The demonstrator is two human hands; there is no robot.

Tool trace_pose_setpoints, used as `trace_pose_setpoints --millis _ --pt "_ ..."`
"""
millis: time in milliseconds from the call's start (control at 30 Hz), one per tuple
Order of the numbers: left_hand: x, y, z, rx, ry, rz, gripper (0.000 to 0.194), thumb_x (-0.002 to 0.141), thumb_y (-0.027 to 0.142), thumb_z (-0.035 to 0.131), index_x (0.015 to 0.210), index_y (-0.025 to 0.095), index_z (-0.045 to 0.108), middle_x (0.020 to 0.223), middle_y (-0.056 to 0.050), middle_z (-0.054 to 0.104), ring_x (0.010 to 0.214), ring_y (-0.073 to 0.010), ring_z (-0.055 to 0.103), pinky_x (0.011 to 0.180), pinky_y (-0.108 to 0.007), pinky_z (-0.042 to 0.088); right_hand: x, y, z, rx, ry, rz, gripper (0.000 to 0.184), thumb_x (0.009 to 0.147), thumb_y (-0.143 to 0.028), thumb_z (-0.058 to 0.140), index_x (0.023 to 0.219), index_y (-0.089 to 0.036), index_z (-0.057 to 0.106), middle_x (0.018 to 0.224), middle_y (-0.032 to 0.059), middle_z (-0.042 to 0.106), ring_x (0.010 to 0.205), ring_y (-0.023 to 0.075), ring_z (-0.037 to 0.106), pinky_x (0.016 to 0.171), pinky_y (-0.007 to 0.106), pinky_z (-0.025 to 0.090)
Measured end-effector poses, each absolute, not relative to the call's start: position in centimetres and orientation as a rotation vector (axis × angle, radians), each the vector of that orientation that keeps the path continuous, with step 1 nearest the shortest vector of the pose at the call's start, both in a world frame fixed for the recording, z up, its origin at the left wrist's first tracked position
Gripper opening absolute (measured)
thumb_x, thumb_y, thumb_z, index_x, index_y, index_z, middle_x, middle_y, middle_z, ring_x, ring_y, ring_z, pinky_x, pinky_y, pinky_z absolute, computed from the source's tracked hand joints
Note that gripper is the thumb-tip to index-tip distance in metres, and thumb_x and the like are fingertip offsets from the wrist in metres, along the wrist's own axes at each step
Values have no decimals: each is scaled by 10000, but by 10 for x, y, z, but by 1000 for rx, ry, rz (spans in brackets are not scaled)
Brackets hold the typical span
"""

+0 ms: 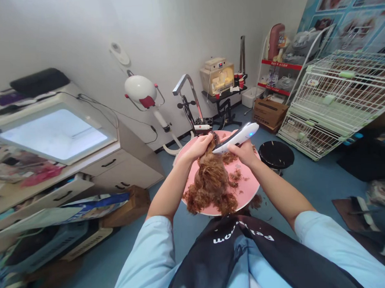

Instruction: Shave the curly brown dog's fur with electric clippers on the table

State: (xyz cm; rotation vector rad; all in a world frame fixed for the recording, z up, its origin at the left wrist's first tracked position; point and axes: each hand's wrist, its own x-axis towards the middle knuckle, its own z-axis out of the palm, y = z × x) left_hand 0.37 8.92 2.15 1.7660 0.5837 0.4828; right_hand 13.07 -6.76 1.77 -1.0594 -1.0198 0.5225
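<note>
A brown curly-haired dog (211, 174) is on a round pink grooming table (249, 187), with its back toward me. My left hand (200, 146) is closed on the dog near its head, the fingers partly hidden by fur. White electric hair clippers (236, 138) with a small blue light are gripped in my right hand (244, 152). Their blade end points left and rests at or close to the dog's neck; exact contact cannot be made out. Clumps of cut brown fur (236, 176) lie around the dog on the tabletop.
A metal grooming arm (189, 85) rises behind the table. On the right are a black round stool (276, 155) and a white wire cage (342, 95). A white dryer (140, 88) on a stand and a drawer cabinet (128, 165) stand to the left.
</note>
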Motion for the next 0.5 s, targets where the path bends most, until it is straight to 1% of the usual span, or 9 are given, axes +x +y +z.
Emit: trace_pose_setpoints --millis 67,167,200,267,333,367,400,467,500 --pt "4 86 23 1734 595 471 555 811 679 591 790 129 670 774 -38 674 702 -160 581 662 -265 446 120 -76 12 -1131 -1054 523 207 688 -334 683 860 -220 685 783 25 741 651 187 652 598 319 548" --pt "2 81 25 1706 617 523 483 827 612 607 801 131 640 780 -33 650 716 -154 575 647 -255 430 106 -85 1 -1194 -1103 582 224 689 -341 690 871 -214 725 793 34 736 688 208 675 627 348 575" --pt "0 80 25 1696 603 543 445 825 575 628 849 131 647 819 -37 657 756 -160 591 673 -255 444 102 -86 -2 -1205 -1102 590 234 685 -338 700 881 -213 731 813 39 738 708 214 681 636 353 582" --pt "-7 76 20 1647 563 587 423 813 502 672 1030 140 647 944 -52 677 872 -184 629 760 -271 479 97 -87 -4 -1215 -1025 549 236 697 -342 705 893 -213 734 833 50 739 744 229 691 649 364 593" --pt "-17 70 10 1564 532 634 537 794 461 707 1225 168 576 1103 -82 676 1010 -219 648 861 -310 499 92 -86 -5 -1213 -912 477 233 736 -365 686 908 -213 727 849 62 740 774 243 699 669 381 601" --pt "-24 66 3 1523 519 657 604 778 459 726 1280 183 534 1178 -101 664 1073 -238 646 902 -331 501 90 -87 -5 -1214 -883 444 237 751 -375 678 920 -214 722 870 67 742 791 248 703 692 392 605" --pt "-31 60 -5 1494 504 680 657 752 459 750 1300 192 506 1245 -119 646 1133 -257 636 939 -351 499 87 -88 -6 -1223 -891 414 242 753 -377 682 932 -217 720 900 70 745 819 252 707 727 404 608" --pt "-46 48 -23 1485 475 741 730 672 443 809 1286 201 498 1349 -145 604 1231 -286 601 1002 -376 488 83 -92 -9 -1257 -989 376 260 723 -353 717 951 -230 713 965 66 744 887 255 709 814 423 602" --pt "-53 42 -32 1505 475 773 717 674 427 808 1282 199 502 1366 -152 599 1249 -290 595 1023 -390 481 81 -94 -12 -1274 -1040 363 267 703 -338 733 949 -238 710 972 60 742 905 253 708 844 426 596"
